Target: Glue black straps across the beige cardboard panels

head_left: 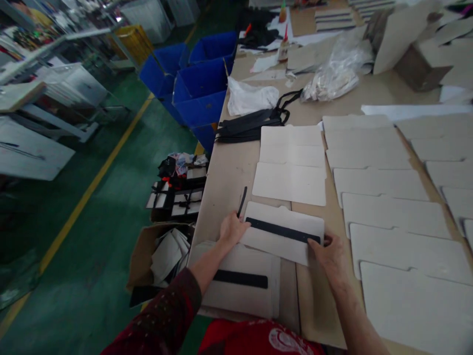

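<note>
A pale cardboard panel (281, 215) with a long black strip (281, 230) across it is held slightly tilted over the table. My left hand (232, 230) is closed at its left edge, fingertips at the strip's left end. A thin black stick (242, 201) juts up beside those fingers; whether they grip it, I cannot tell. My right hand (331, 254) pinches the panel's right edge, thumb on the strip's other end. Nearer my body, a stack of similar panels (240, 301) lies with another black strip (242, 278) on top.
Overlapping rows of cardboard panels (395, 209) cover the table's right side, with more panels (290, 180) ahead. Black straps (251, 125), a white plastic bag (251, 97) and a clear bag (336, 74) lie farther back. Blue bins (201, 93) and a carton (142, 256) stand left of the table.
</note>
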A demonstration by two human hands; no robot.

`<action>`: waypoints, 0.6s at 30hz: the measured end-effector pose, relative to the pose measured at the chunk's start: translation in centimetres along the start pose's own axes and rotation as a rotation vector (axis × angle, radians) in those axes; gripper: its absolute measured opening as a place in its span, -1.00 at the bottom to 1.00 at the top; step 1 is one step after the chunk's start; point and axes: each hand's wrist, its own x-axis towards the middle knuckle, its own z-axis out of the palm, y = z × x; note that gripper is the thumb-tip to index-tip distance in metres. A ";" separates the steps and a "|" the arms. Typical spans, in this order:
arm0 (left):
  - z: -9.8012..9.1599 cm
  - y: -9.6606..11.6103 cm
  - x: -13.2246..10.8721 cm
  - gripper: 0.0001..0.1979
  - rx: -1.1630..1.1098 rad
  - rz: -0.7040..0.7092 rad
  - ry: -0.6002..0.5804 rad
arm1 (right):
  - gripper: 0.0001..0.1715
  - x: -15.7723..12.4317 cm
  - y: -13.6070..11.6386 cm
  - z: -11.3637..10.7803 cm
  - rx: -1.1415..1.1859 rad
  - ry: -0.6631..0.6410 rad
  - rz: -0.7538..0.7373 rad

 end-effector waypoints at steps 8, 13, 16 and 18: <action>-3.6 0.8 -1.4 -0.78 -0.251 -0.024 -0.129 | -0.44 -2.5 -3.1 -6.0 0.135 -0.173 0.027; -9.1 -4.1 -6.2 -0.72 -0.294 0.015 -0.081 | -0.40 -8.1 -5.3 -5.3 0.492 -0.291 0.008; -10.4 -10.6 -7.9 -0.70 -0.195 -0.011 -0.089 | -0.46 -11.3 -4.7 -0.7 0.564 -0.424 -0.015; -10.4 -14.3 -7.6 -0.66 -0.026 -0.080 -0.072 | -0.57 -12.3 -4.1 2.3 0.397 -0.347 -0.029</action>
